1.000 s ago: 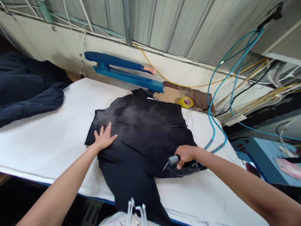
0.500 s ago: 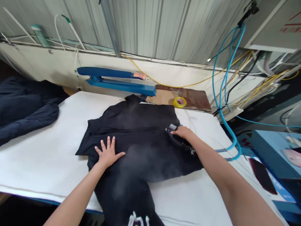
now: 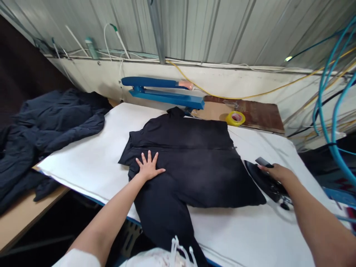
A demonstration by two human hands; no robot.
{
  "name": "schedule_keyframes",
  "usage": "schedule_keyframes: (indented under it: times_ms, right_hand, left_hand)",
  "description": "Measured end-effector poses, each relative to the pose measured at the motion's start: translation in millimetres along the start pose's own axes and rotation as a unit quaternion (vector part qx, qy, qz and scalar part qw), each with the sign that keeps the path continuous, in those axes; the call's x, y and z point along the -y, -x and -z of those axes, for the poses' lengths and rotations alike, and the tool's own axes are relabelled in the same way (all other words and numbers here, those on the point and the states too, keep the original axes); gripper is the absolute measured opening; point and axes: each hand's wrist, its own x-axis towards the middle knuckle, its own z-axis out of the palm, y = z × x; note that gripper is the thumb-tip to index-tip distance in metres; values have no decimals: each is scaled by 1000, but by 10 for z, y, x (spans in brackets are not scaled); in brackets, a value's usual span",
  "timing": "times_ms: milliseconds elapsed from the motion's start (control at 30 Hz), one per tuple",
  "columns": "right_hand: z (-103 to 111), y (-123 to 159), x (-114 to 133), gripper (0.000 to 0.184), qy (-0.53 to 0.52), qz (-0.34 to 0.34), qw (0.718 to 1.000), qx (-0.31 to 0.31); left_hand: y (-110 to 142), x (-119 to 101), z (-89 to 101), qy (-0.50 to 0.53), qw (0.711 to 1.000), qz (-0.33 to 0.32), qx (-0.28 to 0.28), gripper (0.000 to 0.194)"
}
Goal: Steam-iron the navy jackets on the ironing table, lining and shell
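A black zip jacket (image 3: 205,167) lies spread on the white padded table (image 3: 236,233), its collar to the left and one sleeve hanging over the front edge. My left hand (image 3: 148,167) rests flat on it near the collar, fingers spread. To the right of the hem, my right hand (image 3: 278,173) grips the handle of a black steam iron (image 3: 261,180). The iron is off the fabric, over the white cover; whether it touches the cover I cannot tell. Faint steam hangs over the jacket.
Dark jackets (image 3: 55,122) are heaped at the left. Along the back are a blue sleeve board (image 3: 167,92), a roll of yellow tape (image 3: 235,118) and a brown board (image 3: 261,115). Blue hoses (image 3: 324,96) hang at the right.
The iron in my right hand has moved right, off the jacket and past its hem. My left hand stays on the jacket. The view has swung left, and the steam has thinned.
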Motion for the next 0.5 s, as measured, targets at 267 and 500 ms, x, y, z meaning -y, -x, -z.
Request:
schedule_keyframes:
  times_ms: [267,500]
  right_hand:
    - [-120,1268,715,45,39,2,978,-205]
    - [-665,2269,1402,29,-160,67,981,84]
  left_hand:
    - [-6,32,-6,19,1000,-16,-18,95]
    - [259,198,284,166,924,-344,-12,52]
